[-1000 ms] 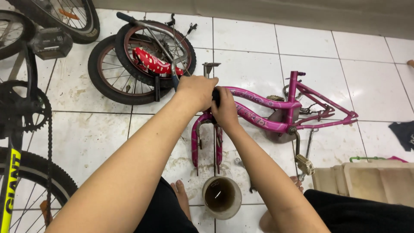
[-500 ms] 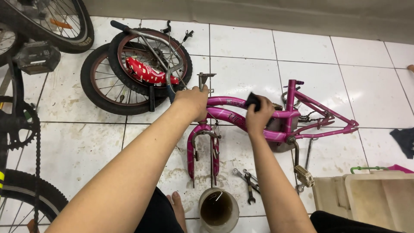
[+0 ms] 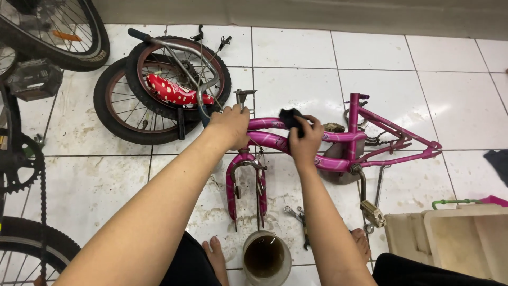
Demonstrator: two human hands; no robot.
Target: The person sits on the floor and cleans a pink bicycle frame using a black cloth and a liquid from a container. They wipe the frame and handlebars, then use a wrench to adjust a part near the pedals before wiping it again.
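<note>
Near your feet, the cup [image 3: 266, 257] is cut off by the frame edge. Farther out, your left hand [image 3: 231, 126] clamps the pink bike frame [image 3: 338, 140] lying on the tiles, hiding its head. Your right hand [image 3: 305, 139], closed on a dark cloth [image 3: 291, 117], has slid slightly down the tube.

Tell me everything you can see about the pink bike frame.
The pink bike frame lies on its side on the white tiled floor, glossy painted metal, wheels off. Its fork points toward the camera; a crank and pedal hang below. The left hand grips its front end, and the right hand presses a dark cloth against a tube.
</note>
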